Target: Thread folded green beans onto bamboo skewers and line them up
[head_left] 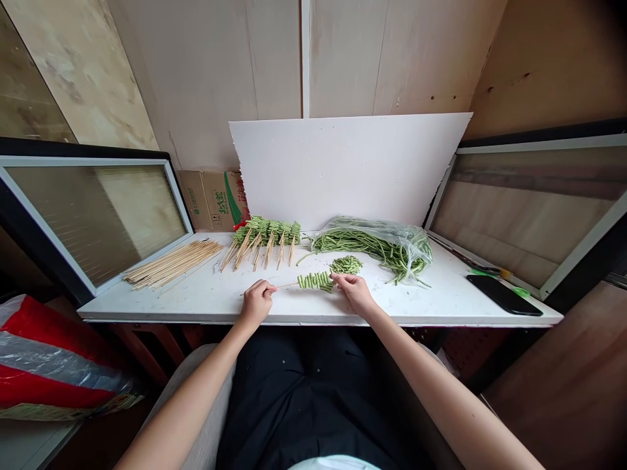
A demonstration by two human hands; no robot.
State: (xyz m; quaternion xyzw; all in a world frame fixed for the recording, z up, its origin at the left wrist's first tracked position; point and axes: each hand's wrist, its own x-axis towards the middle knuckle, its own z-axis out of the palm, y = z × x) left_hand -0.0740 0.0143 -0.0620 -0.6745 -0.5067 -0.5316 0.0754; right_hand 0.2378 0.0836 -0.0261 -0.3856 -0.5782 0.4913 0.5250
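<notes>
My left hand (pixel 258 303) is closed around the bare end of a thin bamboo skewer (pixel 287 286), held level just above the table's front part. Short cut green bean pieces (pixel 313 281) are threaded crosswise in a row along its right half. At the right end of that row, the fingers of my right hand (pixel 353 292) are pinched together on a bean piece, which they mostly cover. Just behind my right hand lies a small pile of cut green beans (pixel 346 264). Finished bean skewers (pixel 269 233) are stacked farther back on the left, sticks toward me.
Bare bamboo skewers (pixel 174 264) lie spread at left. A clear plastic bag of long green beans (pixel 369 241) rests at back right. A black phone (pixel 503 294) sits at the right edge, near scissors (pixel 482 266). A white board (pixel 343 170) and a cardboard box (pixel 210 199) stand behind.
</notes>
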